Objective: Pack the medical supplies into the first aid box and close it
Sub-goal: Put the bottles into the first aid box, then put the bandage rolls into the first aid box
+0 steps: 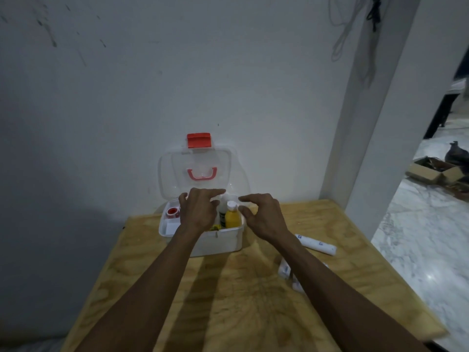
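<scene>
Hands (200, 212) over open box (218, 241), labels unreadable

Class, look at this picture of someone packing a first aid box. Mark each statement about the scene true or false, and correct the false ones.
1. The lid of the first aid box is shut. False: it stands open, leaning back towards the wall.
2. A yellow bottle stands upright inside the box. True.
3. Every supply is already packed. False: a white roll and white packets lie on the wooden table.
4. Both the left hand and right hand are above the box's right half. True.
5. The latch on the lid is blue. False: it is red.
</scene>
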`<state>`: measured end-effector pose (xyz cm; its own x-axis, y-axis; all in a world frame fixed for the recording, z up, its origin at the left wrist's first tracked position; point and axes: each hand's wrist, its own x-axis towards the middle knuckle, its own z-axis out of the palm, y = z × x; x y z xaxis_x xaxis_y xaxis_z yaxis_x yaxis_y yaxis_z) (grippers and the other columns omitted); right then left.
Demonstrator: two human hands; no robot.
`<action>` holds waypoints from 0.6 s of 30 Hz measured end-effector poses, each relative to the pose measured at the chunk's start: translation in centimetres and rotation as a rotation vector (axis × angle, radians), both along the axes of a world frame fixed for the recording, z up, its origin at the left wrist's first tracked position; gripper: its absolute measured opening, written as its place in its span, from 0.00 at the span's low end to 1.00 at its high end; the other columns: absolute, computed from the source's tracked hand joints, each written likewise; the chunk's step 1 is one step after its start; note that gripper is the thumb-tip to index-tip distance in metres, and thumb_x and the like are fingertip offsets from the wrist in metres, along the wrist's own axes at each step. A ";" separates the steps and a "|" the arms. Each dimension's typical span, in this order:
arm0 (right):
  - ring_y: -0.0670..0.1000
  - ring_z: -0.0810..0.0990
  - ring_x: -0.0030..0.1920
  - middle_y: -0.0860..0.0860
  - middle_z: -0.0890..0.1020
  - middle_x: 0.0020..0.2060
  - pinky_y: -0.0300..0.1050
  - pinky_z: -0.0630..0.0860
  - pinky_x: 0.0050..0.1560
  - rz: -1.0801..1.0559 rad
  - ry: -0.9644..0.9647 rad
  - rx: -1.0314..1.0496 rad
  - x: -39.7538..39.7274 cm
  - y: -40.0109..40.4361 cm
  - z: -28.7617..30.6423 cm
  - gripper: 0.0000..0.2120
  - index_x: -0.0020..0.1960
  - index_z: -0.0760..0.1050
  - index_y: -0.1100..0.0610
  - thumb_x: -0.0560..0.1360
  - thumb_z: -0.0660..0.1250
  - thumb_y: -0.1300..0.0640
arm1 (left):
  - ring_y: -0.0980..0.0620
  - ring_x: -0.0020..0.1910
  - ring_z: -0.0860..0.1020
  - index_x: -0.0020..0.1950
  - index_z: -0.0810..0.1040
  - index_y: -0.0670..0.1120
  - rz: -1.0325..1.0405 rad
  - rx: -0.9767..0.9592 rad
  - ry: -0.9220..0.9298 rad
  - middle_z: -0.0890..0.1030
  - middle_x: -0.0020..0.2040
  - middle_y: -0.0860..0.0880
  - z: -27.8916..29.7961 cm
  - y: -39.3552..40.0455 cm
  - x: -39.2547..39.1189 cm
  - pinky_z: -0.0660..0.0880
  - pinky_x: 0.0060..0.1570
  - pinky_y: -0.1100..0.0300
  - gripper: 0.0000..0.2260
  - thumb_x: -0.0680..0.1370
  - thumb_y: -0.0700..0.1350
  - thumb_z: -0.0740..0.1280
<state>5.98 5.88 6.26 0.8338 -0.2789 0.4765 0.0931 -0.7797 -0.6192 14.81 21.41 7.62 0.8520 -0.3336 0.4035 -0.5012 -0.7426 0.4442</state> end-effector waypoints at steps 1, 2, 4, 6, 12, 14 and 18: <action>0.53 0.76 0.60 0.51 0.83 0.56 0.40 0.66 0.57 -0.030 0.003 0.006 -0.6 -0.3 0.4 0.13 0.59 0.81 0.54 0.75 0.70 0.52 | 0.45 0.64 0.74 0.63 0.79 0.57 0.007 -0.016 -0.016 0.81 0.61 0.47 0.3 0.2 -0.3 0.65 0.66 0.44 0.14 0.79 0.46 0.66; 0.53 0.77 0.60 0.51 0.83 0.56 0.41 0.67 0.58 -0.062 0.000 0.017 -1.3 -0.7 0.8 0.13 0.59 0.81 0.53 0.75 0.70 0.53 | 0.44 0.63 0.75 0.63 0.79 0.57 0.016 -0.040 -0.034 0.82 0.60 0.46 0.5 0.4 -0.7 0.66 0.65 0.45 0.14 0.78 0.47 0.66; 0.51 0.79 0.56 0.50 0.84 0.54 0.41 0.69 0.57 -0.125 -0.032 0.053 -3.0 -1.6 1.6 0.13 0.58 0.82 0.54 0.75 0.71 0.54 | 0.43 0.61 0.76 0.63 0.79 0.54 0.019 -0.121 -0.080 0.82 0.59 0.46 1.0 0.6 -1.9 0.68 0.63 0.46 0.14 0.77 0.49 0.68; 0.48 0.81 0.51 0.49 0.85 0.50 0.41 0.72 0.56 -0.193 -0.083 0.090 -4.9 -2.7 2.2 0.12 0.57 0.82 0.54 0.74 0.71 0.55 | 0.43 0.59 0.77 0.62 0.80 0.52 0.005 -0.222 -0.107 0.83 0.57 0.46 1.4 0.7 -3.6 0.70 0.62 0.45 0.15 0.76 0.50 0.69; 0.40 0.78 0.40 0.46 0.85 0.44 0.41 0.74 0.51 -0.397 -0.088 0.150 -10.9 -4.9 0.9 0.11 0.55 0.83 0.53 0.74 0.69 0.53 | 0.47 0.53 0.79 0.59 0.82 0.50 -0.092 -0.383 -0.065 0.85 0.51 0.50 0.5 -0.7 -9.5 0.73 0.56 0.53 0.13 0.75 0.47 0.71; 0.43 0.80 0.45 0.43 0.84 0.43 0.45 0.75 0.53 -0.476 -0.051 0.144 -12.4 -4.6 -0.5 0.12 0.55 0.82 0.48 0.74 0.68 0.50 | 0.49 0.52 0.79 0.58 0.83 0.51 -0.118 -0.392 -0.006 0.85 0.50 0.51 -0.8 -1.8 -11.0 0.75 0.55 0.54 0.13 0.74 0.48 0.72; 0.53 0.75 0.58 0.42 0.84 0.46 0.55 0.68 0.63 -0.603 0.103 0.114 -14.3 -2.8 -2.6 0.13 0.57 0.80 0.44 0.74 0.66 0.46 | 0.52 0.50 0.80 0.57 0.83 0.55 -0.162 -0.313 0.091 0.85 0.47 0.55 -3.9 -4.1 -13.1 0.77 0.53 0.52 0.12 0.74 0.52 0.71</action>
<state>-8.30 3.11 3.64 0.5537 -0.7595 0.3416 -0.4075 -0.6048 -0.6842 1.66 17.29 3.76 0.8354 -0.3393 0.4324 -0.5490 -0.4775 0.6860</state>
